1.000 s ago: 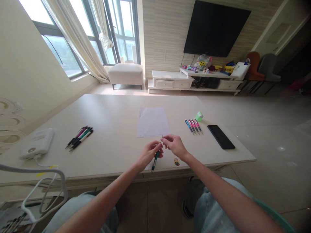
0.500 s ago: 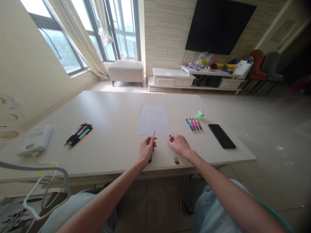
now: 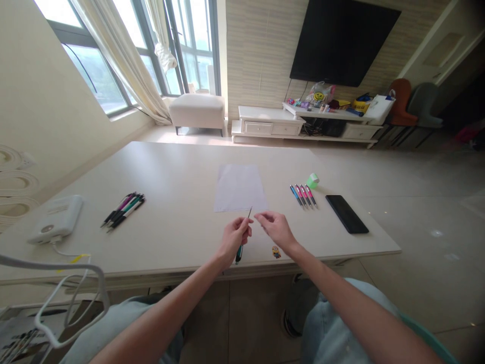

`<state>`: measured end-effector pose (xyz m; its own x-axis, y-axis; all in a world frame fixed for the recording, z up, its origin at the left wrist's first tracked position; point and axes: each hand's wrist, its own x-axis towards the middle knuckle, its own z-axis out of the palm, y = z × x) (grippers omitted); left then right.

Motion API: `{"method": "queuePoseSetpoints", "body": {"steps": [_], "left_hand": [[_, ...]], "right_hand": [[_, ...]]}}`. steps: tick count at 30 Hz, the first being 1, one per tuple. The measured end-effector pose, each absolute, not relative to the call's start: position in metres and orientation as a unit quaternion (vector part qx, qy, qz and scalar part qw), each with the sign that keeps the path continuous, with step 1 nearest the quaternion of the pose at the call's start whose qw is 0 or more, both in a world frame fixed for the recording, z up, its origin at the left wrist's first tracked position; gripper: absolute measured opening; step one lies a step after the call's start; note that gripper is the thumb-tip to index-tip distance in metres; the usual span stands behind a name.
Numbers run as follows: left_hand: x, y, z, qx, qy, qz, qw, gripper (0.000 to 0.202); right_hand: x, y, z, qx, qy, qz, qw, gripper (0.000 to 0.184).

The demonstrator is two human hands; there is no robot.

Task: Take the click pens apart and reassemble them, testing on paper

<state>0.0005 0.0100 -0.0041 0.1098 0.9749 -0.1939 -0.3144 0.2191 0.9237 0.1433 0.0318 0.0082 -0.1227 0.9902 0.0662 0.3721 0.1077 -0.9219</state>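
My left hand (image 3: 235,238) is closed around a dark-and-teal pen (image 3: 239,254), its barrel sticking out below the fist. A thin dark refill (image 3: 250,212) points up from the fingers, bare at the top. Just right of the refill tip is my right hand (image 3: 276,228), its thumb and fingers pinched together; what they hold, if anything, is too small to make out. Beyond both hands lies a white sheet of paper (image 3: 239,188). A small cartoon sticker (image 3: 276,252) rests on the table nearer to me, below my right hand.
Several pink and blue pens (image 3: 303,196) lie right of the paper beside a green-and-white block (image 3: 312,180). A black phone (image 3: 346,214) lies farther right. On the left are several more pens (image 3: 123,211) and a white power bank (image 3: 56,220) with a cable. The white table (image 3: 170,177) carries everything.
My left hand has shifted slightly right with the pen. My right hand has moved a little left towards the refill tip, and the dark piece seen at its fingertips is out of sight.
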Motion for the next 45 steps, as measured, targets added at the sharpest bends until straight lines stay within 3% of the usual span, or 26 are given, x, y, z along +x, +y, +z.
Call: {"method": "queuePoseSetpoints", "body": {"steps": [2, 6, 9, 11, 13, 16, 21, 32, 45], "left_hand": [[0.002, 0.005, -0.003, 0.381, 0.418, 0.481, 0.67, 0.037], [0.002, -0.001, -0.002, 0.384, 0.41, 0.464, 0.685, 0.036], [0.001, -0.001, -0.001, 0.384, 0.421, 0.449, 0.688, 0.038], [0.0, 0.001, 0.0, 0.366, 0.431, 0.457, 0.686, 0.038], [-0.004, 0.005, 0.001, 0.335, 0.438, 0.48, 0.682, 0.038], [-0.013, 0.014, 0.004, 0.284, 0.447, 0.524, 0.667, 0.036], [-0.025, 0.022, 0.01, 0.248, 0.457, 0.563, 0.642, 0.033], [-0.028, 0.016, 0.013, 0.246, 0.45, 0.552, 0.658, 0.029], [-0.026, 0.014, 0.012, 0.255, 0.445, 0.537, 0.67, 0.027]], "right_hand": [[0.134, 0.02, 0.006, -0.504, -0.573, 0.495, 0.416, 0.04], [0.127, 0.016, 0.008, -0.493, -0.48, 0.574, 0.442, 0.039], [0.141, 0.034, 0.019, -0.496, -0.449, 0.564, 0.484, 0.037], [0.154, 0.048, 0.026, -0.511, -0.475, 0.494, 0.519, 0.033], [0.163, 0.055, 0.028, -0.557, -0.547, 0.405, 0.476, 0.027], [0.157, 0.047, 0.017, -0.608, -0.674, 0.275, 0.317, 0.017], [0.126, 0.032, -0.004, -0.587, -0.789, 0.113, 0.14, 0.018], [0.137, 0.012, 0.004, -0.654, -0.752, 0.069, 0.031, 0.021], [0.139, 0.021, 0.003, -0.663, -0.747, 0.038, 0.021, 0.022]]}}
